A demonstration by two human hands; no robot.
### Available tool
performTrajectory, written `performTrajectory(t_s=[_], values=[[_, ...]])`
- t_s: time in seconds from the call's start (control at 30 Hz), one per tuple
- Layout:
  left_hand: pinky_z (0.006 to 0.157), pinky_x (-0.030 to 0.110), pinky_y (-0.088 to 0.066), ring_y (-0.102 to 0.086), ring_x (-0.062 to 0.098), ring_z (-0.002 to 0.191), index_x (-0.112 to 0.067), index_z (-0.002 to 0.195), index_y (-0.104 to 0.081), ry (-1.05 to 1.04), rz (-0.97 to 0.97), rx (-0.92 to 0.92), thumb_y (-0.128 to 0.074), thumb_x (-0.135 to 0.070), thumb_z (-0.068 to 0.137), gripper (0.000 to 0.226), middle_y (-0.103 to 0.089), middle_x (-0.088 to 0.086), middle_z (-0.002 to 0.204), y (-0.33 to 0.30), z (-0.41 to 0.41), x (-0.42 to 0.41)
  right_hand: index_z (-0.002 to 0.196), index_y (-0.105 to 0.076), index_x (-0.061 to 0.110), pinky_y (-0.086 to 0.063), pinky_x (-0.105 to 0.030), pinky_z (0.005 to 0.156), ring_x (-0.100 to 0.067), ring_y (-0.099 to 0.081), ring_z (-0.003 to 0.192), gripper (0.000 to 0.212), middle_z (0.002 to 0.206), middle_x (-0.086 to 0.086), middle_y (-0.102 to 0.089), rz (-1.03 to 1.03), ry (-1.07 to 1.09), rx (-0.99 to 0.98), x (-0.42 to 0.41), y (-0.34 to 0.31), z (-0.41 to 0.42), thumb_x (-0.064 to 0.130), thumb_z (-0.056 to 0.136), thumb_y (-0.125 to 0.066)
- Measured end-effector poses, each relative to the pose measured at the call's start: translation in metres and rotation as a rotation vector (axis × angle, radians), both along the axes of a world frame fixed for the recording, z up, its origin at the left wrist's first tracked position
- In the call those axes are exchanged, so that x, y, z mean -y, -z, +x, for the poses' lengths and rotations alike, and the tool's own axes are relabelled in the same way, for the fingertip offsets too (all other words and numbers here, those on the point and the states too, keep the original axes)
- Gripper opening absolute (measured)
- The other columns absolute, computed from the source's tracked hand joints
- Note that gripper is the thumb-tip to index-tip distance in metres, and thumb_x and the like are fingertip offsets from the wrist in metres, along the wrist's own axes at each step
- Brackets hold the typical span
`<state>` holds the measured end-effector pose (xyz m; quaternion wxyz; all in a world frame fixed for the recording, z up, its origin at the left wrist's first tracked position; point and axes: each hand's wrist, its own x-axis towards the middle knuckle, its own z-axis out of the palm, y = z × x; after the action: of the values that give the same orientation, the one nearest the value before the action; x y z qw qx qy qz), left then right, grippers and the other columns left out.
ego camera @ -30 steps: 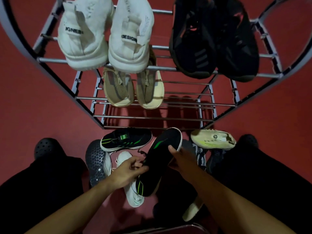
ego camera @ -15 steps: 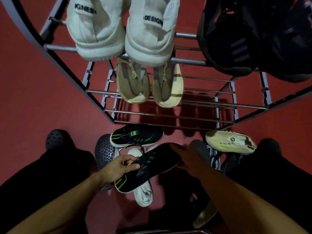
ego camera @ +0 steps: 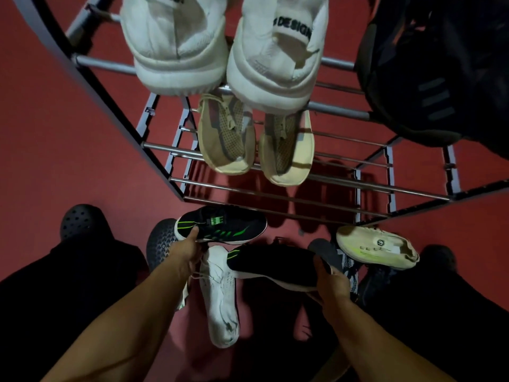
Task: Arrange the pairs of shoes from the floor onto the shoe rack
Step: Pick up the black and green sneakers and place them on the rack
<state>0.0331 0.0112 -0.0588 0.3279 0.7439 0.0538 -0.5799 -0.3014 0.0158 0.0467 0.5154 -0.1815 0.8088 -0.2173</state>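
Note:
A metal shoe rack stands ahead on the red floor. Its top shelf carries a white pair and a black pair; a beige pair sits one shelf down. On the floor lies a black shoe with green stripes; my left hand has its thumb on that shoe's heel and its fingers under it. My right hand grips the heel of the matching black shoe, held level above the floor.
Loose on the floor are a white shoe, a cream shoe with a yellow-green streak, a dark textured shoe and a patterned shoe. My dark-trousered legs and black clogs flank the pile.
My left hand let go of the held black shoe and moved up to the heel of the one on the floor. My right hand slid to the held shoe's heel and turned it level.

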Motion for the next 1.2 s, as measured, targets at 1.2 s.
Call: performTrajectory(t_s=[1.2], values=[[0.068, 0.035, -0.054, -0.062, 0.027, 0.078, -0.006, 0.093, -0.064, 0.32, -0.269, 0.042, -0.052, -0.036, 0.103, 0.034, -0.067, 0.011, 0.088, -0.178, -0.074, -0.015, 0.137, -0.05, 0.01, -0.043, -0.042, 0.101, -0.037, -0.055, 0.121, 0.06, 0.134, -0.013, -0.056, -0.161, 0.364, 0.064, -0.081, -0.068, 0.036, 0.054, 0.098, -0.04]])
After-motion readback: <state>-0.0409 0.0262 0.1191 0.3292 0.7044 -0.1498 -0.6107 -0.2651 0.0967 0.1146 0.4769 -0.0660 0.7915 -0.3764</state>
